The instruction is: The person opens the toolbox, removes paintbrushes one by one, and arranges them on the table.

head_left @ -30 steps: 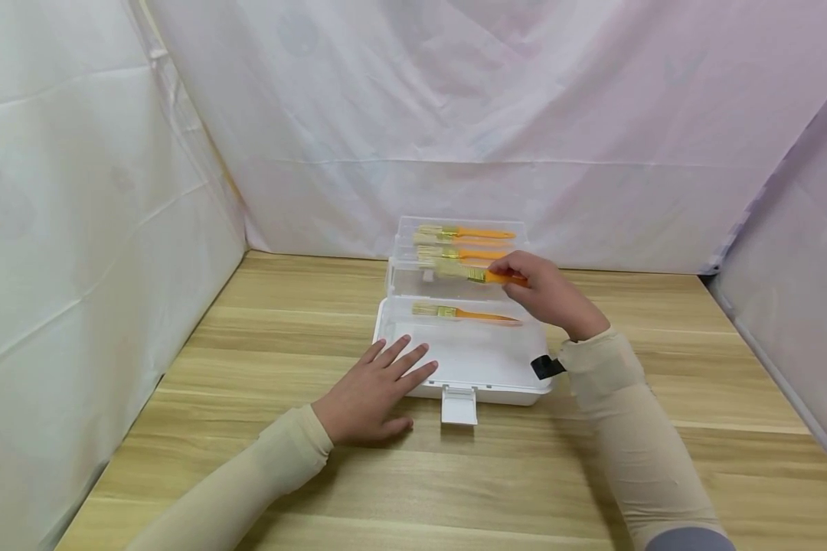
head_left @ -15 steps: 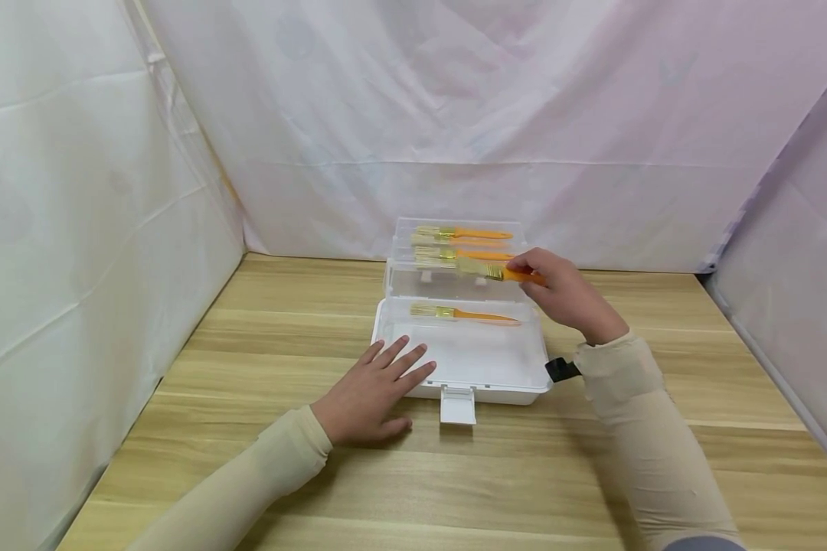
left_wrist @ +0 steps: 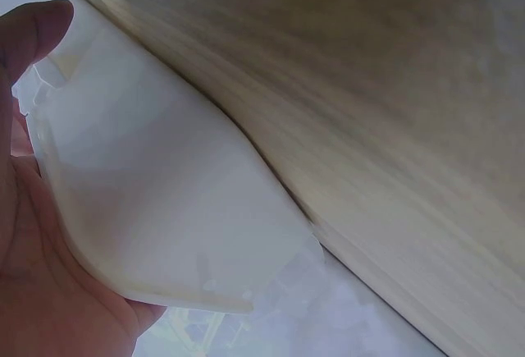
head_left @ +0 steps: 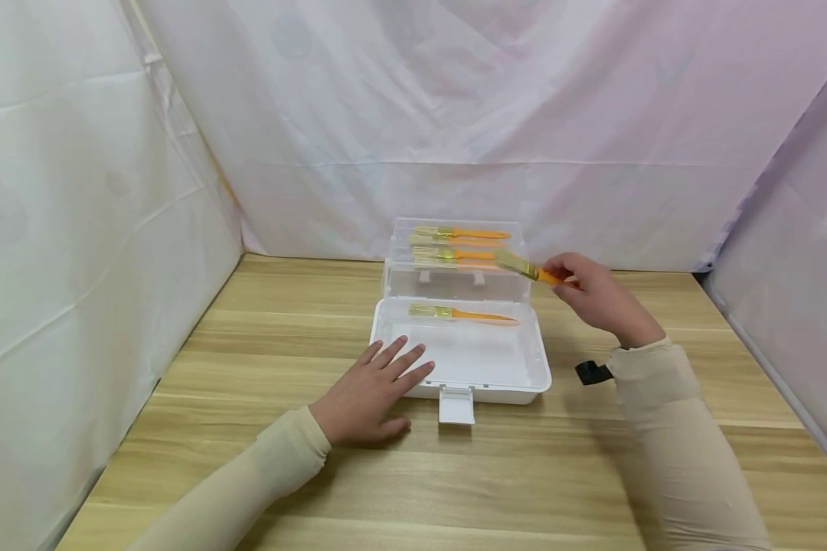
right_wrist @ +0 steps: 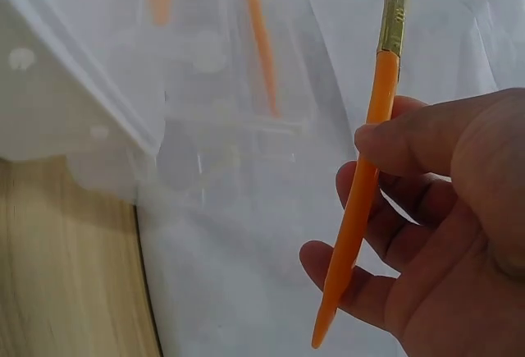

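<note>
My right hand (head_left: 603,298) pinches the orange handle of a paintbrush (right_wrist: 361,185) between thumb and fingers, held up at the right of the box in the head view. Its pale bristles point left, with a gold-coloured ferrule behind them. On the near left corner of the white plastic box (head_left: 482,360) rests my left hand (head_left: 372,394), fingers spread straight over the rim. The left wrist view has the box wall (left_wrist: 156,168) against that palm. Inside the box, near its back, lies another paintbrush (head_left: 465,313). Two more brushes (head_left: 462,233) lie further back, in the clear raised trays.
The box stands on a wood-grain table (head_left: 303,306) with its clear lid section (head_left: 455,285) folded back. Its white front latch (head_left: 457,405) hangs down open. White cloth (head_left: 455,115) encloses the back and both sides. A black piece (head_left: 593,373) sticks out at my right wrist.
My right hand has moved to the right with the paintbrush, from above the clear trays to beside the box. The left hand has stayed on the box corner.
</note>
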The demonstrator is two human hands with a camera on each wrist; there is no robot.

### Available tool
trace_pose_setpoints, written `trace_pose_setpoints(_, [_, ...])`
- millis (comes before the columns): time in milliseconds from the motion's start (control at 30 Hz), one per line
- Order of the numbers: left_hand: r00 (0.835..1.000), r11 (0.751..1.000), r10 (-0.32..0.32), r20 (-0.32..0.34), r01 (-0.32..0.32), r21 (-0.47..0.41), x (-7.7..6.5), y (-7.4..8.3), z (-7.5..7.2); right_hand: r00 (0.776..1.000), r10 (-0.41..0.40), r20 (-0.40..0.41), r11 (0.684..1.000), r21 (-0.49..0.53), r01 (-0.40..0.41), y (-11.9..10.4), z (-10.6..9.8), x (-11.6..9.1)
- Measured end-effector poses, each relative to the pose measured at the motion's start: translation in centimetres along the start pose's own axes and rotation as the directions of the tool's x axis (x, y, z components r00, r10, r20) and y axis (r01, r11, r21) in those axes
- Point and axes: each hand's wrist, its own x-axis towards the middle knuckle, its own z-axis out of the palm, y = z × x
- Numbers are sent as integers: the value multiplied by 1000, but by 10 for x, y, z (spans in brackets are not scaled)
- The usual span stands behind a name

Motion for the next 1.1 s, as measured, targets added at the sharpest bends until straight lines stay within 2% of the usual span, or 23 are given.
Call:
trace_pose_setpoints(167, [1000,1000,13,-22,-14,-5,0,0,-1,999,39,16,998,-42,-38,15,-11,-5])
trace_pose_setpoints(333, [1000,1000,13,-13,-13,-3,0,0,-1,996,82,25,994,-75,-80,34,-20,-7])
trace_pose_setpoints(633, [1000,1000,16,-16,-17,-5,0,0,-2,989,138,55,988,-78,-133,58,-32,-3])
trace_pose_setpoints(1100, [1000,1000,17,-18,-17,2,1,0,0,983,152,104,984,-109,-140,99,-41,10])
